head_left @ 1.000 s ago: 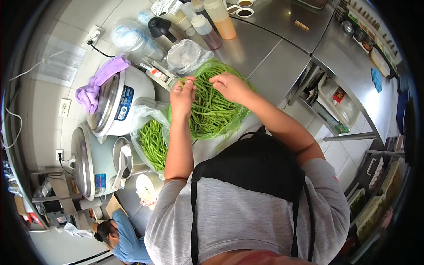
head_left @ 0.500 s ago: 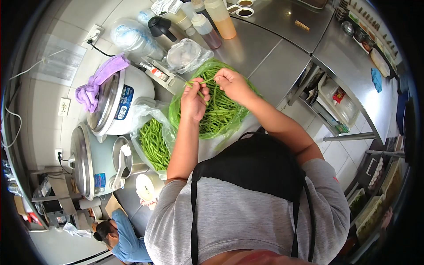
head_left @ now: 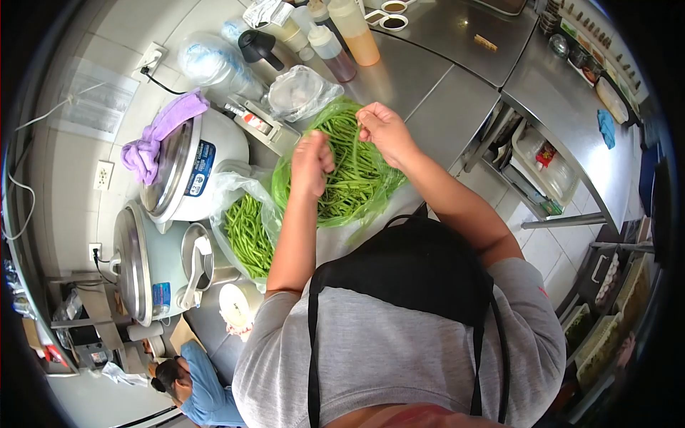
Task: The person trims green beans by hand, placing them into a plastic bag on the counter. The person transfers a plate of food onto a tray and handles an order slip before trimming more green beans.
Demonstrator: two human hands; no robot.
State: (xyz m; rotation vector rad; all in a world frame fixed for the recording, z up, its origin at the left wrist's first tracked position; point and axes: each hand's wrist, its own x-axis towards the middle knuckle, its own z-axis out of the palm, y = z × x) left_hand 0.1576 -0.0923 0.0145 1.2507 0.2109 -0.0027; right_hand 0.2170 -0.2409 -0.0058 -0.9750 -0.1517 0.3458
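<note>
A green plastic bag point(head_left: 282, 187) stands open on the counter, full of long green beans point(head_left: 349, 178). Over its right part my right hand point(head_left: 385, 134) is pinched shut, and a green bean hangs from the fingertips. At the bag's left side my left hand point(head_left: 312, 162) is curled closed and a little blurred; what lies inside its fingers is hidden. Just left of my left forearm, a clear plastic bag point(head_left: 230, 187) holds shorter green bean pieces point(head_left: 250, 235).
Two large rice cookers point(head_left: 207, 160) line the wall, one with a purple cloth point(head_left: 160, 135) on its lid. Squeeze bottles point(head_left: 354, 36) and a knotted clear bag point(head_left: 303, 93) sit behind the beans. Another person point(head_left: 203, 385) in blue is at lower left.
My hands have come apart; the bean stretched between them before is no longer there. My left hand has turned and dropped slightly, while my right hand has shifted a little right.
</note>
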